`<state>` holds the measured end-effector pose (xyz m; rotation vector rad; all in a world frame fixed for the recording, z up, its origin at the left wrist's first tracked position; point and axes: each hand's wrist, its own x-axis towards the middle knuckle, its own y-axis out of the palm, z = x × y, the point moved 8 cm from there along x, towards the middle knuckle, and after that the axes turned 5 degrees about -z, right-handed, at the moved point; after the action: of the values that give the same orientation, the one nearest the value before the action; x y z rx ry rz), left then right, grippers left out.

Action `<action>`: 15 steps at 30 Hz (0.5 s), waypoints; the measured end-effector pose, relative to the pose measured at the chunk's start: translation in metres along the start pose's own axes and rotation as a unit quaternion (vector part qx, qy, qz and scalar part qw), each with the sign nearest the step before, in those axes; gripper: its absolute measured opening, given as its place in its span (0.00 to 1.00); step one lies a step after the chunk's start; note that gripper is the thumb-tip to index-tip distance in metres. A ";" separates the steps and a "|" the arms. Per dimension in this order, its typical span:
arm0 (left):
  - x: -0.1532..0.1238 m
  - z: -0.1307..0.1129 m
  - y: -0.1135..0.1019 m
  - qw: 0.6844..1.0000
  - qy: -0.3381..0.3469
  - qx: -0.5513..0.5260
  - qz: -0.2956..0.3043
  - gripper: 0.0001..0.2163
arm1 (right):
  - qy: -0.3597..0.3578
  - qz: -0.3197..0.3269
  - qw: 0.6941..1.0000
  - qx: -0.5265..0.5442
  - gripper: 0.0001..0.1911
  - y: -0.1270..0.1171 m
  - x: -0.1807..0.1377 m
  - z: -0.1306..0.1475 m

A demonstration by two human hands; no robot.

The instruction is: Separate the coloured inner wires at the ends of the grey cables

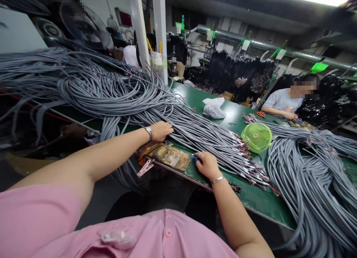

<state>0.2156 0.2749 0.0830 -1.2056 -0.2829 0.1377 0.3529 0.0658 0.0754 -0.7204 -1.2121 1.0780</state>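
A broad bundle of grey cables (195,129) lies along the green table, its stripped ends with coloured wires (252,172) pointing to the right. My left hand (161,131) is at the near edge of this bundle, its fingers closed on a grey cable; the fingertips are partly hidden. Lower and to the right, my right hand (208,165) is closed around a small blue-handled tool (196,159), whose short tip sticks out to the left. Between the hands, a brown taped cardboard piece (170,156) lies at the table edge, with a pink clip (145,168) by its left end.
A large coil of grey cable (103,88) is heaped at left, and more cable (292,180) hangs over the edge at right. A green fan (256,137), a white plastic bag (214,107) and orange scissors (260,114) lie beyond. A co-worker (287,99) sits across the table (189,94).
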 end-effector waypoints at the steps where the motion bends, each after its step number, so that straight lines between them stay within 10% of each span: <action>1: 0.001 0.001 0.000 1.000 -0.002 0.000 0.000 0.13 | 0.003 -0.008 1.000 -0.003 0.14 -0.001 0.000 -0.001; 15: 0.006 0.016 0.000 0.994 -0.076 -0.034 0.068 0.14 | 0.001 -0.090 0.996 0.023 0.22 0.003 -0.001 -0.010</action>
<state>0.2164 0.2911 0.0895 -1.2842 -0.3408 0.3415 0.3615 0.0674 0.0699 -0.5659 -1.2213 0.9526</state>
